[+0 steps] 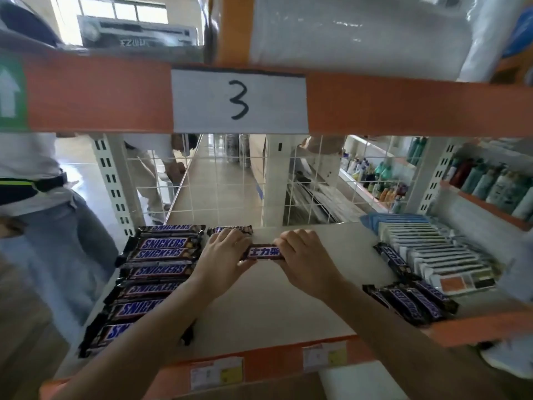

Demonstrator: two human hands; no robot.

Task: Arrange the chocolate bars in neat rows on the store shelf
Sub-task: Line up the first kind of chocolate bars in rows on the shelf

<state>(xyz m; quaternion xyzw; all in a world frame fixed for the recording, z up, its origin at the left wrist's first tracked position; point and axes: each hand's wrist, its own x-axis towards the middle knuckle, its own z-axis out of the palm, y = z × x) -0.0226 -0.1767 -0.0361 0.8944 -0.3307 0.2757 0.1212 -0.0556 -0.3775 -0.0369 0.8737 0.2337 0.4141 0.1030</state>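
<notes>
White shelf point(274, 307), left hand point(222, 255) and right hand point(302, 258) pinching one chocolate bar point(264, 253), eight bars point(155, 272) rowed left

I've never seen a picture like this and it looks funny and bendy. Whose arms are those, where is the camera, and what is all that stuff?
The camera sits on a person's head and looks forward and down, so you see what they see. Its wide lens bends the edges. There is only this one picture.

The two arms are that person's own. The left hand and the right hand each pinch one end of a bar with their fingers, just above the shelf.

On the shelf, at the left, a row of bars lies neatly, one behind another. A second bar lies at the back, beside that row. At the right are loose bars not yet tidied, and a row of boxes.

A sign above reads 3. Through the wire back you can see other people and bottles.
</notes>
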